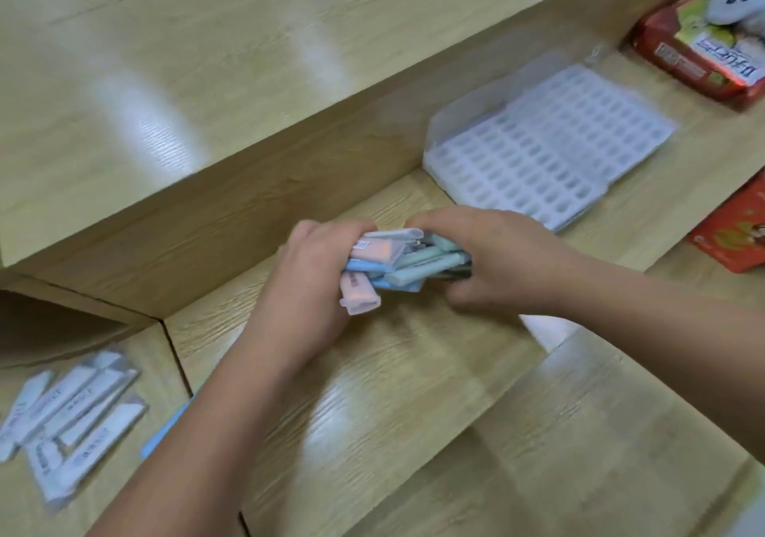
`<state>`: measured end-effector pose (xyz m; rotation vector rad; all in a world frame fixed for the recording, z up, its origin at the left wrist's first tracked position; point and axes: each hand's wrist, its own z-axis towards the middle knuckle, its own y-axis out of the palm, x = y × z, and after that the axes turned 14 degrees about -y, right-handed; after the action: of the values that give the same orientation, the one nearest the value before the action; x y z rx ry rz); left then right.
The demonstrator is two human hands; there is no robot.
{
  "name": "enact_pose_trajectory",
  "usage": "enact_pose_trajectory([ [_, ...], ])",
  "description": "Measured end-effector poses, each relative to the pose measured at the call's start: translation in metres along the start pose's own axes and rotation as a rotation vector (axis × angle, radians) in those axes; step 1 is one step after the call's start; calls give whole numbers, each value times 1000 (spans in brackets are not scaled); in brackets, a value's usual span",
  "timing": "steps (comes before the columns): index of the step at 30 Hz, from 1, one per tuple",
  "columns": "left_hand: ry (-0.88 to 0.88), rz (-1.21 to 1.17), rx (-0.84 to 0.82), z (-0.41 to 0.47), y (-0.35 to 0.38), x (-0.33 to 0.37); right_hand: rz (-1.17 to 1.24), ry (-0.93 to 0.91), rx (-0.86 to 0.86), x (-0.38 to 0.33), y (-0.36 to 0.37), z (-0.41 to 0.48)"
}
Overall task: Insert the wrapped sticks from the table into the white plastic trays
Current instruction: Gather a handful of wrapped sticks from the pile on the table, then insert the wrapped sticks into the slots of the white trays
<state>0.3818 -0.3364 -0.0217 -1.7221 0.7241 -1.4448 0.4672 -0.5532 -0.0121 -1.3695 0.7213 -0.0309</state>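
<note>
Fingers (pixel 314 246) of our left hand (pixel 308 288) and those of our right hand (pixel 476 259) are curled inward from opposite sides, pressed around one loose bundle of wrapped sticks (pixel 397 263) and holding it just over the worktop (pixel 372 391). Nearer to us than the fingers, off to the left beyond our left forearm, a second lot of white wrapped sticks (pixel 70 408) lies scattered flat, well apart from the bundle, with a single blue stick (pixel 165 429) just beside the forearm.

Between the fingers the sticks are short, flat sachets in pale pink, light blue and mint green, with crimped ends. They sit crosswise and uneven; one pink stick (pixel 360 294) droops out below the left fingers and looks the likeliest to slip.

To do this step well, we judge it best to square the bundle first: tap the ends level, keep the squeeze light so the wrappers do not crease, then let one hand carry the lot while the other draws out a single stick at a time.

Beyond the right fingers, further back and well apart from the bundle, the white plastic tray (pixel 550 151) rests against the raised wooden ledge (pixel 248 189). Its grid of small oblong slots appears empty, so we reckon the filling has hardly begun. Each stick will probably need to go in end-first and upright. Past the tray lie red snack packets (pixel 683 60), blurred.
</note>
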Motion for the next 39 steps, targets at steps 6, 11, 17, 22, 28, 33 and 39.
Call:
enact_pose_trajectory([
  [6,-88,-60,47,5,-10,-11,75,-81,-28,7,-1,32],
  [11,-263,-93,44,-11,-8,-8,77,-162,-125,13,-1,51],
  [17,-461,-71,214,-20,12,6,-29,-321,-194,28,2,74],
  [22,-636,-27,346,-16,41,28,-138,-415,-286,36,4,86],
  [28,-713,-59,366,-2,53,49,-283,-462,-339,41,-8,94],
  [33,-723,-50,324,-6,49,54,-387,-541,-368,46,-23,93],
  [39,-778,21,233,-16,41,52,-537,-673,-385,53,-42,89],
])
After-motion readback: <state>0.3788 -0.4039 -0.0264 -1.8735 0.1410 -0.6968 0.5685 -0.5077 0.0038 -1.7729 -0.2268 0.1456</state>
